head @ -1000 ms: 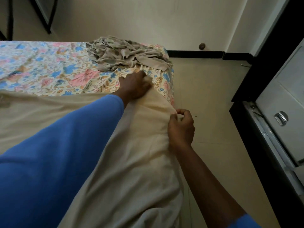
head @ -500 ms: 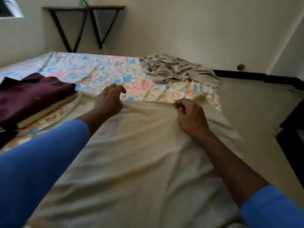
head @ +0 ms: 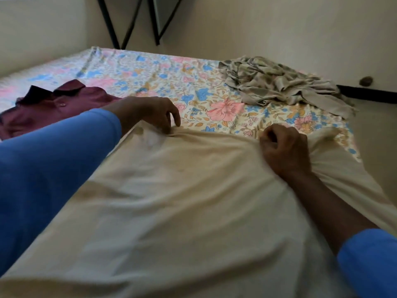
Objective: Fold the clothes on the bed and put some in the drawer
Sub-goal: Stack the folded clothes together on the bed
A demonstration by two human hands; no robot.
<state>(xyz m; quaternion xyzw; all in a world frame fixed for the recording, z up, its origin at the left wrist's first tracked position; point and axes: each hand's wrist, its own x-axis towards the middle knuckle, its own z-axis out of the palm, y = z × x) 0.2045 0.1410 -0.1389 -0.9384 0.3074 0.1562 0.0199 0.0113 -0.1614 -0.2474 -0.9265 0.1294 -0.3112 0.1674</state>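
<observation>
A large beige cloth (head: 193,201) lies spread over the near part of the bed (head: 150,69), which has a floral sheet. My left hand (head: 150,114) pinches the cloth's far edge at the left. My right hand (head: 283,149) grips the same far edge at the right, fingers curled into the fabric, which bunches around it. A maroon collared shirt (head: 55,108) lies folded at the left. A crumpled grey patterned garment (head: 277,84) sits at the bed's far right corner.
The bed's right edge drops to a pale floor (head: 376,134). A black-legged wall shelf (head: 137,20) stands behind the bed. A dark skirting strip (head: 369,93) runs along the far wall.
My view swung left from the bed's right edge to the bed. Both hands shifted along the beige cloth's far edge and spread apart; the left hand now pinches it.
</observation>
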